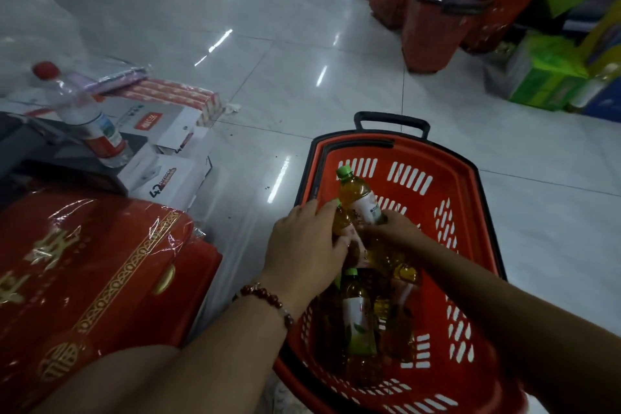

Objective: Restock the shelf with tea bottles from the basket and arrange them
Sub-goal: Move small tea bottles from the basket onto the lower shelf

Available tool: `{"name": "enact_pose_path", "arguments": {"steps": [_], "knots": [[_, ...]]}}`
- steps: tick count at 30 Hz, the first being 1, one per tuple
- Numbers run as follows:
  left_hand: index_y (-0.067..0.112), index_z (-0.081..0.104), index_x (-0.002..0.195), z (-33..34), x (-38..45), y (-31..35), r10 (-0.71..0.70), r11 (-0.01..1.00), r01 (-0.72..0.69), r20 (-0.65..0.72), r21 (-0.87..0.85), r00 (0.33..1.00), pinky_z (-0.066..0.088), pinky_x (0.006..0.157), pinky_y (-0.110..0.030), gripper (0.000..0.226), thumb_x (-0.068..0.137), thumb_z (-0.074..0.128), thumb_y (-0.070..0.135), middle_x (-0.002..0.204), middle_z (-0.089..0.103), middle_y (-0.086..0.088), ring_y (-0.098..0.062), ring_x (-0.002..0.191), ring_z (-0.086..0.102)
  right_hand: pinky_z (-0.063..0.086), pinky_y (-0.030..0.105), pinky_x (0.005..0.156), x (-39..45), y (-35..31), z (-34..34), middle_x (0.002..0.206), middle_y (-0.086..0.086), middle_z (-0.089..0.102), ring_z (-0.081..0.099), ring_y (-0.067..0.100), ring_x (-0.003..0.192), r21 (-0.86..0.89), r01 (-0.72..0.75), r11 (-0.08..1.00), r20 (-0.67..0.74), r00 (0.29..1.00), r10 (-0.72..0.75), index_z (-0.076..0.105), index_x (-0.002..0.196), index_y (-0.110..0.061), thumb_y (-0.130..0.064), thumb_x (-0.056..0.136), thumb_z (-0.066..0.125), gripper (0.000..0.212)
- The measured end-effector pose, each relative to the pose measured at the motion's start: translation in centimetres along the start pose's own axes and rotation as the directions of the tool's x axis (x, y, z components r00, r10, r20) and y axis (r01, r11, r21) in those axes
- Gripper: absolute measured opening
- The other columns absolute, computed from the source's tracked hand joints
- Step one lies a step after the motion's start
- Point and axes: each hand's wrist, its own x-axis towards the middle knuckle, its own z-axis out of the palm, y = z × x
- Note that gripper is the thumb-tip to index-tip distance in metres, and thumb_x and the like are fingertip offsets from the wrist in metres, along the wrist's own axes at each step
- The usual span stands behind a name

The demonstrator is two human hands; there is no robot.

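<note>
Left hand (304, 242), bead bracelet (268, 299) on its wrist, was down in the red basket (470, 212), fingers curled around a tea bottle (341, 220) near its shoulder. We saw only a strip of that bottle between the fingers; the rest was covered by the hand. Right hand (389, 228) reached in from the other side and gripped a second tea bottle (359, 195) low on its label. Its fingertips were hidden behind the bottle, so we could not make out how far the grip wrapped.

The second bottle was tilted, long axis running from the hand up and away from us, green cap (343, 172) pointing toward the basket's far wall and black handle (391, 121). The cap of the left-hand bottle sat just beside it, mostly hidden.

More tea bottles (359, 319) lay in the bottom of the basket under both forearms, dark and overlapping; we could not count them. One stood out, cap toward the hands, long axis along the basket's length. The basket's near corner was cut off by the frame edge.

The basket sat on the pale tiled floor (302, 77). Left of it were red wrapped gift boxes (84, 279), white cartons (168, 158) and a red-capped water bottle (84, 114). Other red baskets (433, 30) stood well apart at the far right, contents blurred.
</note>
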Motion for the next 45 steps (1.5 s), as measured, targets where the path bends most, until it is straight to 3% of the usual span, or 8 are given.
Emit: {"name": "enact_pose_path", "arguments": {"steps": [7, 11, 16, 19, 26, 31, 35, 45], "knots": [[0.044, 0.048, 0.130, -2.4, -2.8, 1.8, -0.159, 0.825, 0.138, 0.011, -0.548, 0.987, 0.045, 0.079, -0.018, 0.033, 0.098, 0.052, 0.050, 0.114, 0.057, 0.023, -0.002, 0.107, 0.058, 0.055, 0.042, 0.091, -11.1, -4.1, -1.1, 0.120, 0.013, 0.068, 0.068, 0.030, 0.108, 0.308, 0.015, 0.951, 0.361, 0.923, -0.131, 0.054, 0.130, -0.015, -0.029, 0.095, 0.059, 0.039], [0.043, 0.053, 0.123, -3.5, -4.2, 1.7, -0.197, 0.522, 0.260, 0.181, -0.813, 0.964, 0.054, 0.096, -0.042, 0.044, 0.085, 0.060, 0.065, 0.116, 0.067, 0.010, -0.013, 0.106, 0.065, 0.053, 0.046, 0.096, -16.3, -6.1, -0.8, 0.126, 0.013, 0.066, 0.064, 0.031, 0.116, 0.392, -0.007, 0.920, 0.432, 0.884, -0.177, 0.052, 0.134, -0.016, -0.039, 0.095, 0.055, 0.046], [0.029, 0.065, 0.109, -4.7, -6.4, 1.6, -0.175, 0.353, 0.241, 0.190, -0.904, 0.966, 0.059, 0.085, -0.038, 0.061, 0.061, 0.074, 0.065, 0.095, 0.078, 0.007, -0.014, 0.089, 0.074, 0.057, 0.037, 0.083, -20.3, -7.5, 0.6, 0.122, 0.007, 0.068, 0.068, 0.025, 0.109, 0.353, 0.033, 0.935, 0.370, 0.913, -0.172, 0.052, 0.133, -0.023, -0.058, 0.081, 0.063, 0.064], [0.020, 0.065, 0.114, -5.3, -7.7, 1.0, -0.230, 0.302, 0.247, 0.181, -0.921, 0.956, 0.061, 0.081, -0.040, 0.075, 0.054, 0.082, 0.062, 0.094, 0.078, 0.001, -0.021, 0.089, 0.075, 0.053, 0.045, 0.096, -21.6, -7.7, 1.8, 0.129, 0.001, 0.061, 0.063, 0.023, 0.115, 0.265, 0.144, 0.954, 0.320, 0.920, -0.227, 0.044, 0.137, -0.031, -0.064, 0.069, 0.072, 0.080], [0.011, 0.067, 0.113, -7.3, -11.5, -2.0, -0.403, 0.132, 0.116, 0.054, -0.984, 0.914, 0.060, 0.078, -0.049, 0.064, 0.061, 0.080, 0.045, 0.107, 0.073, -0.014, -0.033, 0.096, 0.072, 0.054, 0.031, 0.091, -24.6, -9.5, 4.9, 0.116, -0.013, 0.061, 0.064, 0.013, 0.106, 0.227, 0.264, 0.937, 0.355, 0.874, -0.332, 0.044, 0.127, -0.044, -0.038, 0.076, 0.077, 0.061], [0.013, 0.067, 0.114, -9.9, -14.9, -4.8, -0.506, 0.089, -0.039, -0.078, -0.995, 0.859, 0.059, 0.075, -0.045, 0.056, 0.066, 0.078, 0.040, 0.109, 0.074, -0.012, -0.029, 0.097, 0.073, 0.052, 0.009, 0.061, -25.8, -11.8, 7.7, 0.100, -0.013, 0.064, 0.068, -0.008, 0.077, 0.219, 0.346, 0.912, 0.281, 0.873, -0.398, 0.049, 0.120, -0.038, -0.032, 0.081, 0.077, 0.048], [0.013, 0.067, 0.116, -12.8, -18.6, -7.5, -0.544, 0.132, -0.102, -0.158, -0.986, 0.824, 0.059, 0.076, -0.043, 0.058, 0.067, 0.077, 0.042, 0.109, 0.075, -0.009, -0.026, 0.099, 0.073, 0.061, 0.028, 0.076, -26.6, -14.7, 11.2, 0.107, -0.004, 0.067, 0.071, 0.008, 0.086, 0.227, 0.434, 0.872, 0.271, 0.832, -0.485, 0.053, 0.113, -0.034, -0.030, 0.079, 0.079, 0.043], [0.023, 0.045, 0.125, -16.9, -30.0, -14.5, -0.601, 0.326, -0.065, -0.260, -0.943, 0.755, 0.059, 0.063, -0.037, 0.071, 0.063, 0.078, 0.034, 0.114, 0.070, -0.006, -0.023, 0.082, 0.075, 0.061, 0.034, 0.073, -29.0, -21.1, 22.2, 0.099, 0.002, 0.072, 0.073, 0.015, 0.085, 0.251, 0.562, 0.788, 0.369, 0.697, -0.615, 0.062, 0.108, -0.026, -0.019, 0.077, 0.081, 0.037]]}}
